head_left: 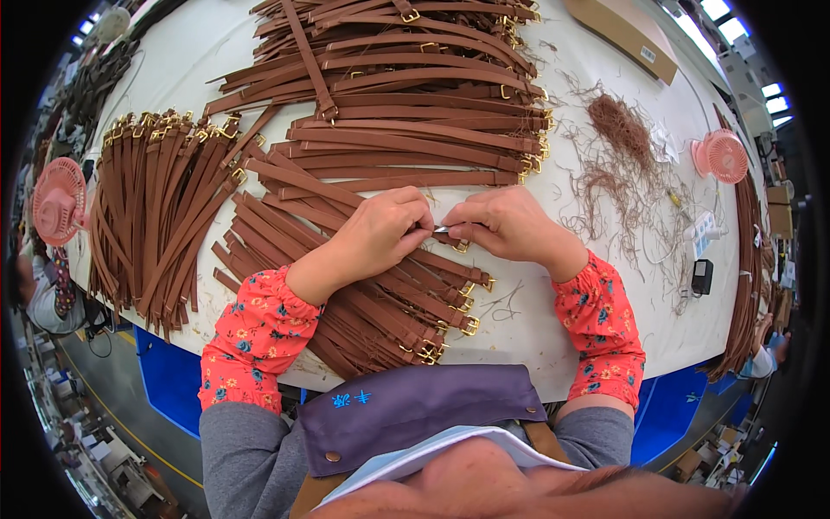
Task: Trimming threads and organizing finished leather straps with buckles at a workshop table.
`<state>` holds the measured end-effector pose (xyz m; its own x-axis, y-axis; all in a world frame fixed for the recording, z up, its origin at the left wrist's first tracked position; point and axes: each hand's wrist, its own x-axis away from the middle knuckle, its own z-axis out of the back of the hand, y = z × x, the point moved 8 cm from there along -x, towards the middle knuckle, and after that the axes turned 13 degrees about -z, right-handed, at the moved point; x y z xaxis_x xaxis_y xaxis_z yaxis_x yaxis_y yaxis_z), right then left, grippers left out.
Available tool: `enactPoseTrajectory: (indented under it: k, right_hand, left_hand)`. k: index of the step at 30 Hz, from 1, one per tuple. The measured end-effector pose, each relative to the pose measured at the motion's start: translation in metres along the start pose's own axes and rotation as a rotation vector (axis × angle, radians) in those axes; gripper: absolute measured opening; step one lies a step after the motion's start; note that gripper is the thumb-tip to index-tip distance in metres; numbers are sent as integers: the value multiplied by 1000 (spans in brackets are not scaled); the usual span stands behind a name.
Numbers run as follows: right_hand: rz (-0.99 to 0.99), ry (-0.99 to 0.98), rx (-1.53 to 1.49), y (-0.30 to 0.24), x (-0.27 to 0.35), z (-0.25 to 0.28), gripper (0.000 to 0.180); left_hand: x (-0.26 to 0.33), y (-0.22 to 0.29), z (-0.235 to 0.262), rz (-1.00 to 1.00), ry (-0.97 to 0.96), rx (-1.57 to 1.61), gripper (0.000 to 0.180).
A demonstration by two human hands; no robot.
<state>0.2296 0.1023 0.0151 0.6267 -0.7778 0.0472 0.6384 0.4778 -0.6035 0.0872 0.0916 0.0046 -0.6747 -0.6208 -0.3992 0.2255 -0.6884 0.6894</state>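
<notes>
Both my hands meet over a pile of brown belts point(372, 298) with gold buckles. My left hand point(385, 229) is closed, thumb and fingertips pinched together; what it grips is mostly hidden. A small silvery piece point(442, 229) shows between the fingertips of both hands, too small to name. My right hand point(506, 223) is closed, its thumb and forefinger pinching at the buckle end of a brown belt. A gold buckle point(462, 246) sits just below those fingers. Most of that belt is hidden by my left hand and the other belts.
A big belt stack point(415, 95) lies beyond my hands, and another bundle point(160, 208) lies left. Loose brown threads point(618, 130) litter the right side. Pink fans point(719, 156) stand at both sides. A cardboard box point(627, 39), a power strip point(705, 232) and a black adapter point(702, 277) are right.
</notes>
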Motion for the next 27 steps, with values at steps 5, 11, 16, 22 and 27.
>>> enactPoseTrajectory:
  k: [5,11,16,22,27]
  right_hand:
    - [-24,50,9,2,3,2,10]
    - [-13,47,44,-1,4,4,11]
    - [9,-3,68,-4,1,4,11]
    - [25,-35,95,-9,-2,5,11]
    - [48,-17,78,-7,-2,4,9]
  left_hand:
    - [1,-2,1,-2,13,15,9]
    - [1,-3,2,66,8,60,8]
    - [-1,-3,1,61,-1,21,9]
    - [-1,-2,1,43,8,2,9]
    - [-2,-1,1,21,10,-14,10]
